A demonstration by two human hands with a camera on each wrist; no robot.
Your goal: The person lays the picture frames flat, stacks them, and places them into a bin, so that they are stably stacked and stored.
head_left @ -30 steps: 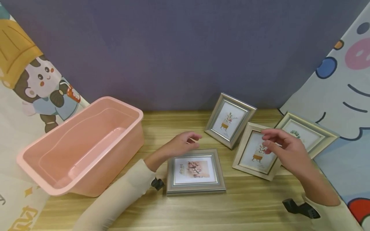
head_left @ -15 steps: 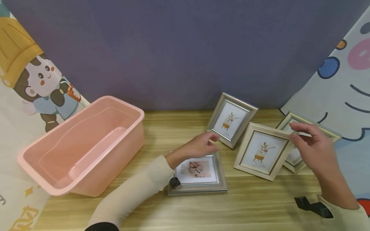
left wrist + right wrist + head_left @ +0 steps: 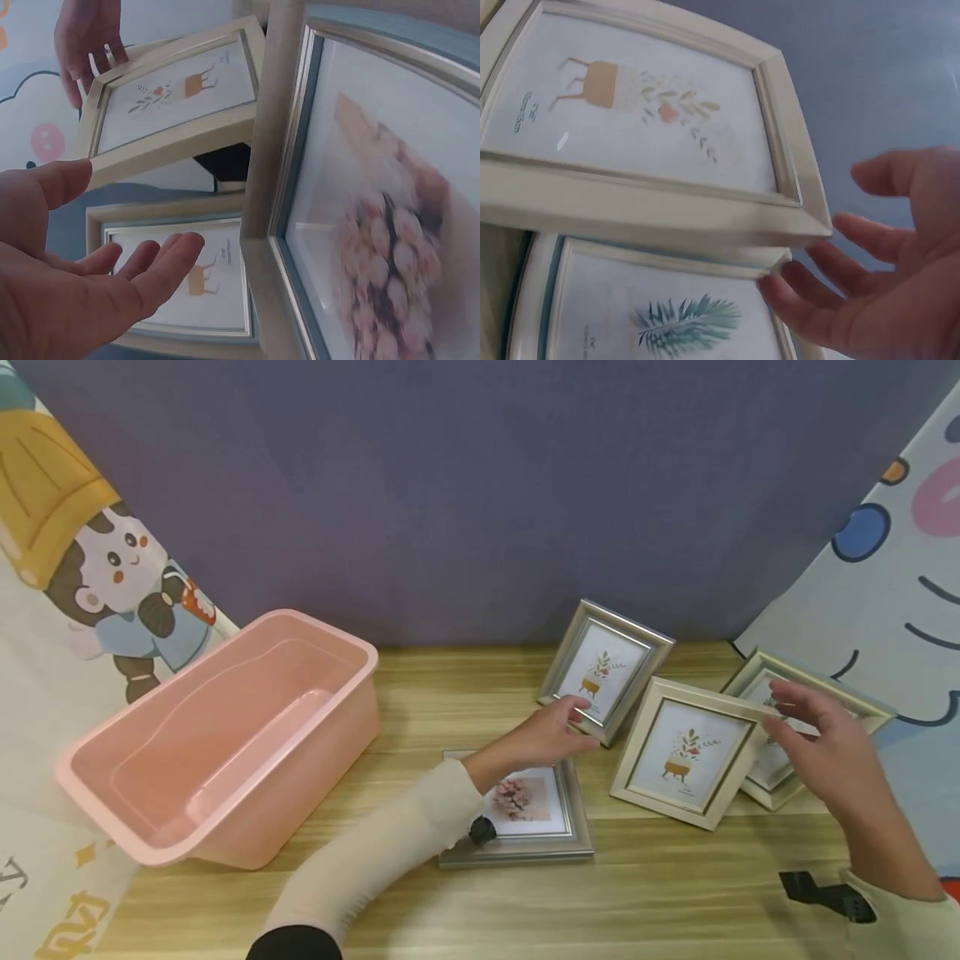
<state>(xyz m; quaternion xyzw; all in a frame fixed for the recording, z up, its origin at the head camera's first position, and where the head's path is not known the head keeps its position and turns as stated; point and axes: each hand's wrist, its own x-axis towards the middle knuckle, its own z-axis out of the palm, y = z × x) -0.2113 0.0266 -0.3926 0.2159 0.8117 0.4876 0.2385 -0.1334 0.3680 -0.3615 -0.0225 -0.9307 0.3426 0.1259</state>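
My left hand (image 3: 542,737) hovers over the flat-lying photo frame (image 3: 525,850) with a pink flower picture, its fingers loosely bent and holding nothing. Its fingertips overlap the lower edge of the silver-beige photo frame (image 3: 606,668) standing at the back; contact cannot be told. My right hand (image 3: 832,756) is beside the upper right corner of the cream photo frame (image 3: 686,753), which stands tilted back. In the right wrist view, its spread fingers (image 3: 802,300) lie close to that corner, nothing gripped. Behind that hand stands a pale gold photo frame (image 3: 862,703) with a green leaf picture, partly covered.
A pink plastic bin (image 3: 300,768) stands at the left of the wood-grain table (image 3: 637,893). A dark blue-grey wall (image 3: 480,502) rises behind. Cartoon-printed sheets (image 3: 900,602) border the sides.
My left hand has moved right, from the flat photo frame's back edge toward the back standing one. My right hand has moved right, from before the cream photo frame to its corner.
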